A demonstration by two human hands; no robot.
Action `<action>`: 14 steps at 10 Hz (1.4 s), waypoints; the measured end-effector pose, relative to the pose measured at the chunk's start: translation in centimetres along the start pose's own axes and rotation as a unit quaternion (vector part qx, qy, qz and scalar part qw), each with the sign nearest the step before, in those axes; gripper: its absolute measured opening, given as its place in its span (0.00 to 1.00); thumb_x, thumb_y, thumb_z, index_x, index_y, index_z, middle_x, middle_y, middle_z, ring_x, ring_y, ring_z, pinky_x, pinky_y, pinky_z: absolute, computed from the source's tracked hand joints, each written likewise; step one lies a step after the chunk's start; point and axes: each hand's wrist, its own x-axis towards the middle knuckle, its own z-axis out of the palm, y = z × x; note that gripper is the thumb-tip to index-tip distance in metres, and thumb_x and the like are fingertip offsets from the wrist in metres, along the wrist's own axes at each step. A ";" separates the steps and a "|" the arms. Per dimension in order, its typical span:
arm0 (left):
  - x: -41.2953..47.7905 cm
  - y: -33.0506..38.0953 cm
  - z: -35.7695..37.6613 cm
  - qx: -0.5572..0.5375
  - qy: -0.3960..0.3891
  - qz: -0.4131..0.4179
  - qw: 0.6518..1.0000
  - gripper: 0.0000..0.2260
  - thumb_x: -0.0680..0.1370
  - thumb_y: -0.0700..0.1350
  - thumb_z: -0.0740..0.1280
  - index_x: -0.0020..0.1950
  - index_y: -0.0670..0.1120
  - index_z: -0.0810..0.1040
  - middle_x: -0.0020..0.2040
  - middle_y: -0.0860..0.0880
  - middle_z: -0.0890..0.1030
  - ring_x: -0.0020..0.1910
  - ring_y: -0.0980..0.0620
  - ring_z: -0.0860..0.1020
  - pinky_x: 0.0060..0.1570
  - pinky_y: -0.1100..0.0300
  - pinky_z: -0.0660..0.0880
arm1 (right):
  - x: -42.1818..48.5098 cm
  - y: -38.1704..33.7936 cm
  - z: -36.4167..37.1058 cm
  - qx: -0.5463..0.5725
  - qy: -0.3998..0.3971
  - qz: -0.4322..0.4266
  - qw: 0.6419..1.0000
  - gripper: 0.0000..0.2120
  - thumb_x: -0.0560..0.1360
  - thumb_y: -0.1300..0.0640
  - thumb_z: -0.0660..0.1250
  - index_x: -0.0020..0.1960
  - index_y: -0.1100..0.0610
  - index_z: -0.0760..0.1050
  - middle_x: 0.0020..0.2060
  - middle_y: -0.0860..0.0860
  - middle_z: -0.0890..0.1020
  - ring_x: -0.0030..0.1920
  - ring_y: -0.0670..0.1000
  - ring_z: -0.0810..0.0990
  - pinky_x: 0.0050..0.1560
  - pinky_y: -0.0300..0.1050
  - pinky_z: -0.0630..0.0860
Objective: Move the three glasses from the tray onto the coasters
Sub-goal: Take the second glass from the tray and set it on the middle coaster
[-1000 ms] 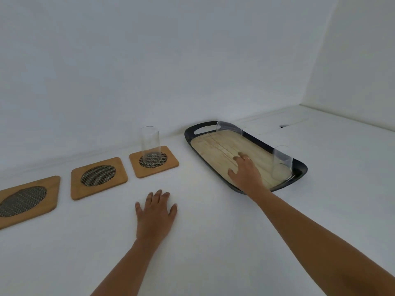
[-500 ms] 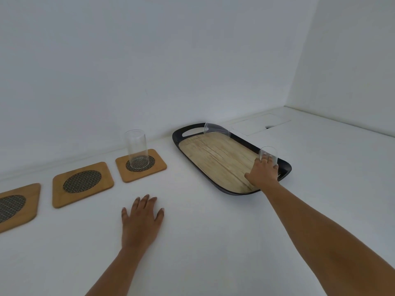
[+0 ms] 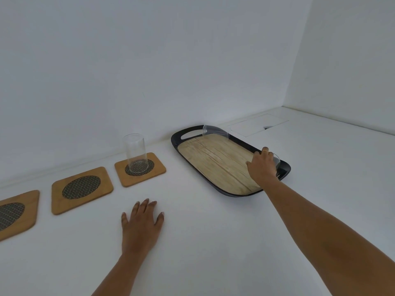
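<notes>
Right hand (image 3: 261,167) is wrapped around a glass (image 3: 275,162) at the tray's (image 3: 177,139) near-right end; left hand (image 3: 141,225) is laid flat on the tabletop (image 3: 213,242), fingers spread, holding nothing. A second glass (image 3: 214,131) is seen at the tray's far end by the back wall. A third glass (image 3: 135,152) is stood upright on the coaster (image 3: 158,169) nearest the tray, with two bare coasters (image 3: 82,190) (image 3: 15,212) lined up toward the tabletop's left edge.
</notes>
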 end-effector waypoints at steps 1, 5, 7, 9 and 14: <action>0.0 0.0 0.1 -0.003 0.002 -0.001 1.000 0.22 0.80 0.56 0.53 0.74 0.52 0.60 0.76 0.53 0.59 0.77 0.52 0.54 0.75 0.45 0.50 | 0.5 0.5 -0.5 -0.013 -0.006 0.018 1.000 0.19 0.80 0.50 0.56 0.63 0.63 0.72 0.67 0.60 0.67 0.65 0.60 0.68 0.61 0.55 0.69; -0.1 0.0 -0.1 -0.008 0.004 -0.004 1.000 0.22 0.80 0.55 0.53 0.73 0.53 0.60 0.77 0.53 0.59 0.77 0.53 0.53 0.75 0.45 0.50 | 0.4 1.2 0.1 0.026 -0.122 0.015 0.992 0.21 0.79 0.48 0.51 0.62 0.57 0.73 0.63 0.61 0.73 0.65 0.62 0.68 0.64 0.57 0.68; -0.2 0.0 -0.1 -0.002 0.001 -0.005 1.000 0.22 0.80 0.56 0.53 0.74 0.53 0.59 0.77 0.54 0.59 0.77 0.53 0.53 0.75 0.45 0.50 | 0.3 0.1 -0.4 -0.030 -0.037 -0.033 0.998 0.14 0.80 0.58 0.54 0.58 0.62 0.75 0.57 0.59 0.76 0.57 0.59 0.74 0.53 0.48 0.75; -0.1 0.0 -0.2 -0.002 -0.002 -0.004 1.000 0.22 0.80 0.55 0.53 0.74 0.53 0.59 0.77 0.53 0.58 0.77 0.53 0.53 0.75 0.45 0.50 | 1.2 1.1 -0.7 -0.057 -0.045 -0.080 0.994 0.16 0.75 0.68 0.58 0.59 0.59 0.77 0.57 0.57 0.75 0.58 0.57 0.72 0.52 0.47 0.76; -0.1 -0.1 0.0 -0.003 0.000 -0.001 1.000 0.22 0.80 0.55 0.53 0.73 0.52 0.60 0.77 0.53 0.59 0.77 0.53 0.53 0.75 0.45 0.50 | 1.0 2.9 0.9 -0.045 -0.158 -0.085 0.983 0.33 0.69 0.66 0.66 0.71 0.55 0.59 0.66 0.56 0.69 0.65 0.58 0.65 0.59 0.53 0.76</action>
